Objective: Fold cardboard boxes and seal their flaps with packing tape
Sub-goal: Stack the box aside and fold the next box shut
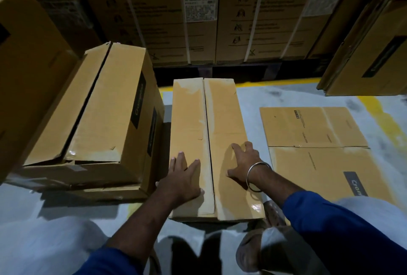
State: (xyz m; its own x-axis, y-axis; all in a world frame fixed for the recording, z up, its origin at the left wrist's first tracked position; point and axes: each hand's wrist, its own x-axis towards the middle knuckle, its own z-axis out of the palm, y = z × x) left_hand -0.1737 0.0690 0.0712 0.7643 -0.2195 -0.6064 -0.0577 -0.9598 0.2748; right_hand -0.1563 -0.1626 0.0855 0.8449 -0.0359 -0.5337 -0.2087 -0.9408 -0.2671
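The left hand [184, 178] lies flat, fingers straight and spread a little apart, pressing on the left flap of a long brown cardboard box [222, 133] that sits on the pale grey floor [251, 98] in the lower middle of the frame. The right hand [244, 162], with a silver metal bangle [258, 176] round its wrist, rests on the right flap with fingers splayed wide apart and fingertips down on the cardboard. Neither hand grips anything. The two top flaps are folded shut and meet along a dark seam that runs the length of the box between the hands; pale, worn strips show along both sides of the seam, and a glossy patch shows at the near right corner.

Just beside it, at the left of the frame, stands a larger brown cardboard box [110, 107] with black printed labels on its side, its top flaps closed with a dark gap between them. At the right of the frame a flattened brown cardboard sheet [315, 142] lies on the floor, close to the box under the hands. A yellow painted line [378, 111] crosses the floor at the upper right. Tall strapped cartons printed CAUTION [198, 21] fill the top of the frame. Blue sleeves [330, 219] cover both forearms near the bottom edge.
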